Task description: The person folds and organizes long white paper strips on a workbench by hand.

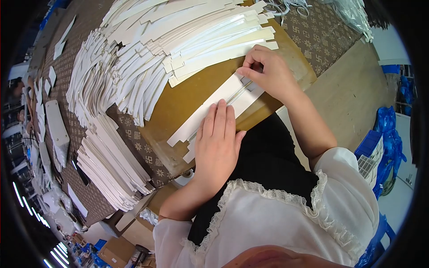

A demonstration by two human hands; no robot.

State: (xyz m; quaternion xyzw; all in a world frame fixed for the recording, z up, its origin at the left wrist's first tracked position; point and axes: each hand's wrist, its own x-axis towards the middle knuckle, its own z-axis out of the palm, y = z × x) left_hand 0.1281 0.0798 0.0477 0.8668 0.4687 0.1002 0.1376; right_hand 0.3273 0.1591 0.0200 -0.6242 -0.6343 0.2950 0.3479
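Note:
A white zipper strip [233, 89], with metal teeth along its middle and pale flat bands on both sides, lies slantwise on an amber-brown board [178, 107]. My left hand [216, 143] rests flat on its lower part, fingers stretched out and hiding some of the teeth. At the upper end, my right hand [270, 73] has thumb and forefinger bent together in a pinch on the strip. Just above the board, a fanned pile of cream strips [214, 44] overlaps its far edge. White zippers [143, 85] with metal teeth lie beside that pile.
A stack of white strips [111, 165] and a bundle of white zipper tapes [89, 76] lie left on the patterned brown cloth [147, 154]. Clear plastic [353, 15] sits top right. A blue bin [368, 143] stands at right, cardboard boxes [117, 251] below left.

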